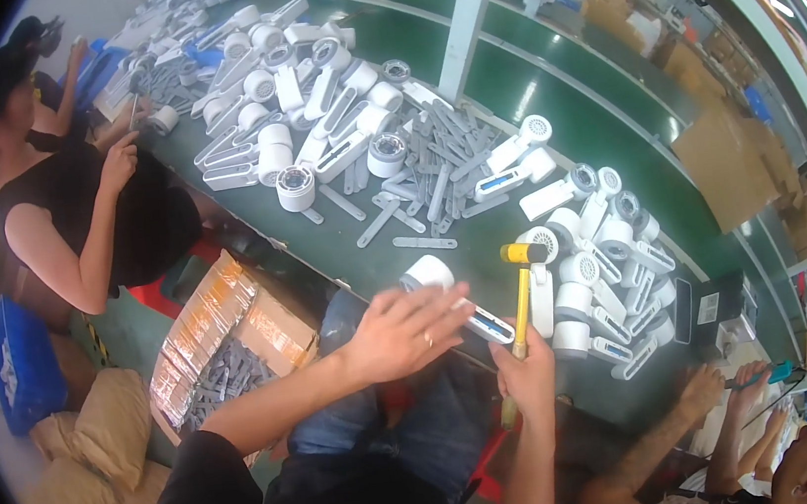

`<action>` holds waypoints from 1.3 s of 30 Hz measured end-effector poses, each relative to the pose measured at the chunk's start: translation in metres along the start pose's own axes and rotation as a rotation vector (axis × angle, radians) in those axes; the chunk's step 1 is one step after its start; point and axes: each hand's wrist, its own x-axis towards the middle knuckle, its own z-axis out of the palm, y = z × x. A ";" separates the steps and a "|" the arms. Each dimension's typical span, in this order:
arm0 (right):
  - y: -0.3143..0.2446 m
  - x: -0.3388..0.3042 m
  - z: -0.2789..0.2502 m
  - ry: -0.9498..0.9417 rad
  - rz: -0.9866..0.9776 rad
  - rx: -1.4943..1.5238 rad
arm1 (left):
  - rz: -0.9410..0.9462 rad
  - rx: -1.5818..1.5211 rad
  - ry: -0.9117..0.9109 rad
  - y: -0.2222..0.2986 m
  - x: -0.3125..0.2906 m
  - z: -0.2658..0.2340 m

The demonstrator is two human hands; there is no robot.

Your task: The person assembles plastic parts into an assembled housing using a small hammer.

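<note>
My left hand (411, 332) lies flat over a white device with a round head (428, 272) and a long handle, its fingers stretched out. Part of this device is hidden under the hand, and its handle end (490, 326) shows beyond the fingertips. In my right hand (527, 373) is a hammer (522, 304) with a yellow handle and a yellow and black head, held upright with the head at the top. Just beyond the hammer, a group of similar white devices (580, 272) lies on the green table (364, 252).
Loose grey strips (438, 163) lie in a pile at mid-table, beside a large heap of white devices (306, 94). An open cardboard box (197, 340) with grey strips stands at my left. Co-workers sit on both sides; one at the right holds a teal tool (771, 374).
</note>
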 end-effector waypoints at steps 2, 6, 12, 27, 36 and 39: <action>0.000 0.004 0.001 0.006 0.007 -0.009 | -0.061 -0.013 -0.098 -0.011 0.018 -0.006; -0.002 0.004 0.007 0.042 -0.051 0.018 | 0.019 0.042 -0.179 -0.027 0.018 0.012; 0.001 0.003 0.008 0.053 -0.039 -0.042 | -0.171 -0.125 0.005 -0.067 0.055 -0.008; 0.009 -0.003 0.003 0.064 -0.159 0.058 | -0.260 0.106 -0.057 -0.174 0.113 0.014; 0.012 -0.007 0.005 0.084 -0.157 0.050 | -0.846 -0.259 -0.372 -0.182 0.062 -0.047; 0.016 -0.005 0.006 0.098 -0.174 0.048 | -0.703 -0.013 -0.300 -0.191 0.051 -0.052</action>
